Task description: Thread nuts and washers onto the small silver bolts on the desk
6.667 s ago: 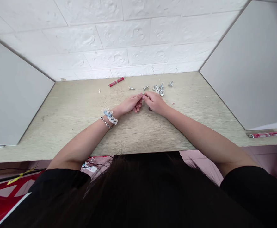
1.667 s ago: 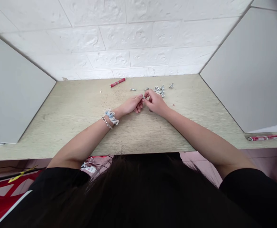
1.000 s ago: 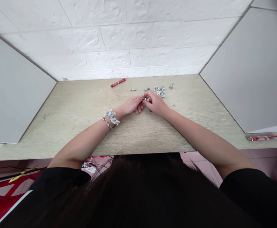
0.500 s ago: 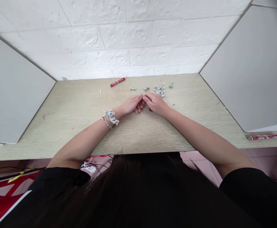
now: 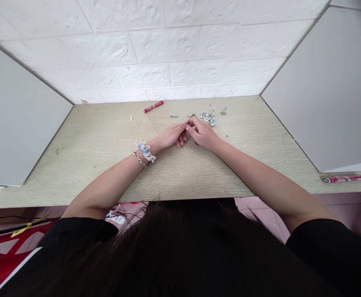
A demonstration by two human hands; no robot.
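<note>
My left hand (image 5: 174, 135) and my right hand (image 5: 201, 133) meet fingertip to fingertip low over the desk. Both are closed in a pinch, and a small thing between the fingertips is too hidden to name. Just beyond my right hand lies a cluster of silver bolts and nuts (image 5: 211, 119). One bolt (image 5: 191, 114) rests right behind the fingers of my right hand. Another bolt (image 5: 174, 115) lies on its side farther left, and a bolt with a wide head (image 5: 223, 110) stands apart on the right.
A red pen-like tube (image 5: 153, 107) lies near the white brick wall (image 5: 149, 45). A second red tube (image 5: 345, 179) is at the desk's right front edge. Grey panels (image 5: 16, 119) close off both sides of the wooden desk (image 5: 106, 123). Below its front edge are cables and a red chair (image 5: 1, 255).
The fingers of my right hand have shifted slightly at the pinch, the index finger rising a little. Otherwise both arms and the bolts stay in place.
</note>
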